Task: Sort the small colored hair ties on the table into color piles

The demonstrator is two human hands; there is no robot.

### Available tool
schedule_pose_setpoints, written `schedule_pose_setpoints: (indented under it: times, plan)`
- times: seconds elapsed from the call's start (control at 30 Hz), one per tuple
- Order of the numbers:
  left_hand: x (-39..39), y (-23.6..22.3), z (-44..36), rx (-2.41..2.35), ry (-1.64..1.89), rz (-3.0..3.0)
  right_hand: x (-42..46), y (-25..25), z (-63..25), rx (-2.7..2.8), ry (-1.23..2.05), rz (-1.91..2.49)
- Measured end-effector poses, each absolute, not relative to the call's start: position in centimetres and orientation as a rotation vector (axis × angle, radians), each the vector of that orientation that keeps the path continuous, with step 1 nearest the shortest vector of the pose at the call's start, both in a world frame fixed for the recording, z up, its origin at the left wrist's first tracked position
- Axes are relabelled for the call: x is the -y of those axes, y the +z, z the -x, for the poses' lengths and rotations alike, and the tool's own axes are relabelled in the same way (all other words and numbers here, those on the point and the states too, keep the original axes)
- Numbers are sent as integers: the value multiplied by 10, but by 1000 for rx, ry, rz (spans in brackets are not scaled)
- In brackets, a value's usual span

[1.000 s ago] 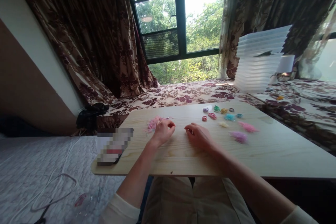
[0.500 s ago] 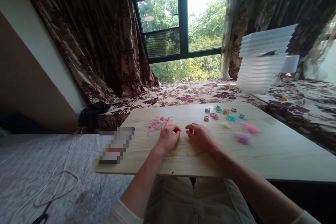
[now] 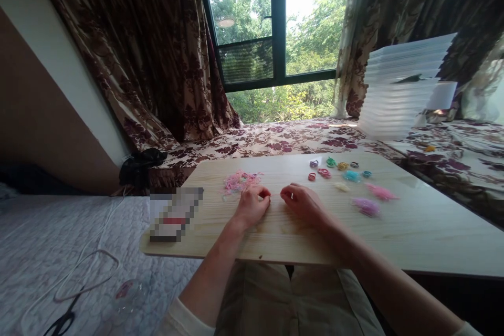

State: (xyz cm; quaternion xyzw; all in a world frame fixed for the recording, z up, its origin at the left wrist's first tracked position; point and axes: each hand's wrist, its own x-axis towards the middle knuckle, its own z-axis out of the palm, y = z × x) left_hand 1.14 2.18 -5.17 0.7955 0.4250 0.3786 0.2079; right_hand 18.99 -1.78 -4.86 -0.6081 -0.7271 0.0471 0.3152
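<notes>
My left hand (image 3: 254, 206) rests over the wooden tabletop (image 3: 283, 241), thumb and fingertips pressed together in a pinch. A loose pile of small mixed-colour elastic bands (image 3: 239, 181), mostly pink, lies just beyond it. A short gap to the right, my right hand (image 3: 302, 201) is also pinched. Anything between the fingertips of either hand is too small to make out. Right of the hands are separate colour heaps: a purple heap (image 3: 366, 207), a pink heap (image 3: 381, 192), a pale yellow heap (image 3: 342, 187) and a light blue heap (image 3: 352, 176). Several small coloured ring-like bundles (image 3: 324, 172) lie behind them.
A blurred-out flat object (image 3: 176, 218) lies at the table's left edge. Black-handled scissors (image 3: 63, 320), a white cable (image 3: 84, 262) and a clear plastic item (image 3: 128, 291) are on the quilted bed. A white pleated stack (image 3: 397, 94) stands behind the table, near the window.
The view has shifted slightly. My right hand's fingers have drawn closer together into a pinch; my left hand stays pinched in nearly the same place.
</notes>
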Motion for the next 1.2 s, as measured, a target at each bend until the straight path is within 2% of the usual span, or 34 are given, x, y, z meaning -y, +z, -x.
schedule_pose_setpoints:
  times: [0.43, 0.63, 0.8, 1.0, 1.2]
  plan:
    - [-22, -55, -12, -1188, 1105, -2245, 19, -48, -190, 1918, 90, 1653]
    - [-21, -56, -13, -1154, 1050, -2306, 31, -19, -200, 1867, -24, 1670]
    - [-22, -59, -14, -1156, 1042, -2333, 57, 2, -260, 1742, -101, 1753]
    - [-23, -61, -16, -1125, 1033, -2343, 90, -4, -360, 1483, -169, 2250]
    - [-23, -61, -15, -1159, 1040, -2338, 95, -15, -387, 1512, -323, 2375]
